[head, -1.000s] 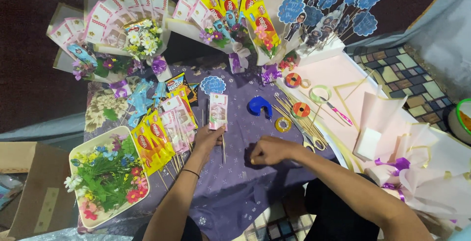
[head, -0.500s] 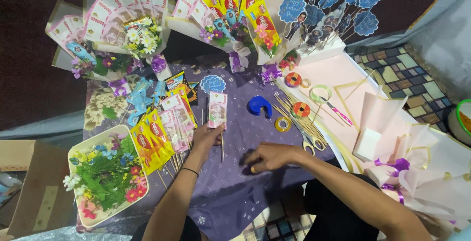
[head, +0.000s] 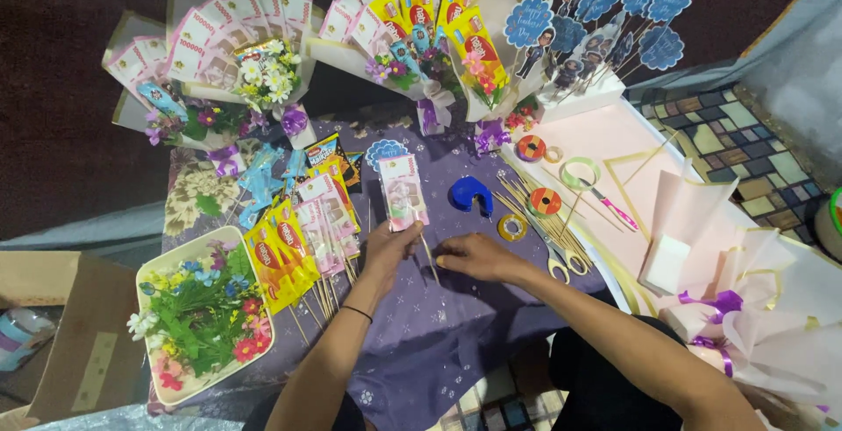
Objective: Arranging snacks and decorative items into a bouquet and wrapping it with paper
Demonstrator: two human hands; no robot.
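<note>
Purple cloth (head: 438, 343) bare beside hands

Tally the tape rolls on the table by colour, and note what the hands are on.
Orange tape rolls: 2
Yellow tape rolls: 2
Pale green tape roll: 1
Total: 5

The left hand holds the banknote on a stick; the right hand rests on the purple cloth beside the stick.

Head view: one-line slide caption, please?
Left hand holds a pink banknote on a thin wooden stick; right hand touches it.
</note>
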